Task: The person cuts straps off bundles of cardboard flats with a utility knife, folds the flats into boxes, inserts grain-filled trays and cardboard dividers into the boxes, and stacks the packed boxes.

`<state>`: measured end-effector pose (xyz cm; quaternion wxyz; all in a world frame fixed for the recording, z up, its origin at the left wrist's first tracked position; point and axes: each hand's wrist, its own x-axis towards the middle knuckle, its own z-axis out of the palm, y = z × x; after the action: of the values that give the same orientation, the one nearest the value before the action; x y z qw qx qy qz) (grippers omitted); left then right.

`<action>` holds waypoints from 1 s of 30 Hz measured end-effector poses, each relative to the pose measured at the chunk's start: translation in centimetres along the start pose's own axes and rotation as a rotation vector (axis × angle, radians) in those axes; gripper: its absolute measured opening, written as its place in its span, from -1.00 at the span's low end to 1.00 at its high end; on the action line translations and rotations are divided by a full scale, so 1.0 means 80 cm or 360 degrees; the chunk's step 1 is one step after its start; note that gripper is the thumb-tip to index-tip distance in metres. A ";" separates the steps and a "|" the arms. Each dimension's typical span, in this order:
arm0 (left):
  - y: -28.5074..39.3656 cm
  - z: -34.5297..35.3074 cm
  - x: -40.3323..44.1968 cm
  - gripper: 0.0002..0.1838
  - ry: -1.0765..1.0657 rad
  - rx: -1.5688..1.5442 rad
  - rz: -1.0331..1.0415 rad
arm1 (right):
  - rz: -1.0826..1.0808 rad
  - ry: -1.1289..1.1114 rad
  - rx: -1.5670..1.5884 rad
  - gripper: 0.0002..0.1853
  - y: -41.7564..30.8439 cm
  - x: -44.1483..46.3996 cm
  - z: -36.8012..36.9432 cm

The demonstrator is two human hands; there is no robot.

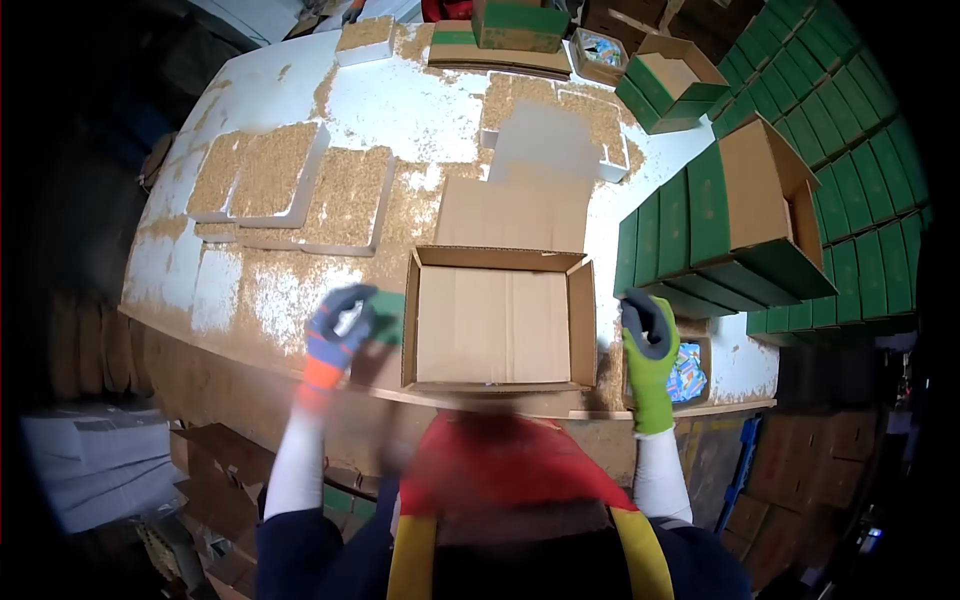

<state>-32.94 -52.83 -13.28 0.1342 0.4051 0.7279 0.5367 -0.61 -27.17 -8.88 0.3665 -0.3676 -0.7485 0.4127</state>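
Observation:
An open cardboard box point(493, 325) stands in front of me, with nothing inside. Its far flap point(515, 212) is folded out over the table, and a green flap point(388, 312) shows at its left side. My left hand point(342, 325), in a blue-grey and orange glove, is beside that green flap, somewhat blurred. Its fingers are loosely curled, with a gap to the thumb and nothing visible between. Right of the box is my right hand point(652, 342) in a green glove with grey fingers. They curve loosely around a gap; no object shows in them.
Green boxes point(690, 225) stand in a row at the right, with a taller stack point(850, 160) behind. A small box of colourful packets point(688, 372) lies by my right hand. White blocks with crumbly tan tops point(275, 175) and a grey sheet point(545, 140) lie farther back.

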 end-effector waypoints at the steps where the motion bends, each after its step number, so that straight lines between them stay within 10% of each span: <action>1: -0.011 0.019 -0.008 -0.60 -0.0038 0.0149 0.0340 | 0.0049 -0.0086 0.0202 -0.74 0.035 0.005 0.001; 5: 0.015 0.101 -0.004 -0.50 -0.0621 0.0830 0.0669 | -0.0583 -0.0927 -0.0925 -0.45 0.076 -0.019 0.076; 8: 0.005 0.104 -0.001 -0.29 -0.0185 0.0710 0.0286 | -0.0213 -0.0056 -0.0658 -0.13 0.077 -0.013 0.084; 10: -0.045 0.145 -0.036 0.00 0.0145 0.0626 -0.0429 | 0.0474 -0.0199 -0.0216 -0.04 0.212 -0.076 0.132; 11: -0.073 0.149 -0.048 -0.01 0.0151 0.0230 -0.0752 | 0.0945 -0.0013 0.0724 -0.04 0.153 -0.075 0.131; 12: -0.084 0.145 -0.049 -0.09 0.0155 0.0499 -0.0477 | 0.0473 -0.0210 0.0196 -0.05 0.149 -0.060 0.122; 13: -0.100 0.138 -0.032 -0.22 -0.0022 -0.0476 -0.0650 | -0.0014 -0.0235 -0.0337 -0.07 0.145 -0.044 0.113; 15: -0.087 0.121 -0.001 -0.44 -0.0102 -0.1394 -0.1431 | 0.0914 -0.0284 0.0838 -0.16 0.056 -0.012 0.095; 17: 0.013 0.117 0.041 -0.41 -0.0343 -0.1400 -0.1181 | 0.0833 -0.0316 0.1243 -0.25 0.025 0.024 0.064; 20: 0.073 0.144 0.109 -0.18 -0.0824 -0.2250 -0.1054 | -0.0516 -0.0143 0.0585 -0.34 -0.012 0.078 -0.030; 22: 0.117 0.177 0.167 -0.12 -0.1257 -0.2466 -0.0859 | -0.1053 0.0686 0.0153 -0.44 -0.083 0.083 -0.131; 25: 0.215 0.243 0.236 -0.15 -0.0977 -0.2439 -0.0789 | -0.0875 0.1496 0.0684 -0.62 -0.008 0.110 -0.280; 29: 0.294 0.364 0.305 -0.40 -0.1524 -0.2527 -0.1141 | -0.0401 0.1247 0.0395 -0.50 0.148 0.140 -0.322; 30: 0.320 0.388 0.294 -0.19 -0.1328 -0.2010 -0.0895 | -0.0408 0.1135 0.0293 -0.47 0.171 0.155 -0.327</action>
<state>-16.92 -12.27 3.08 0.7285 0.2215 0.2516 0.5974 19.36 -2.14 -7.74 0.6837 -0.3571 -0.5738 0.2753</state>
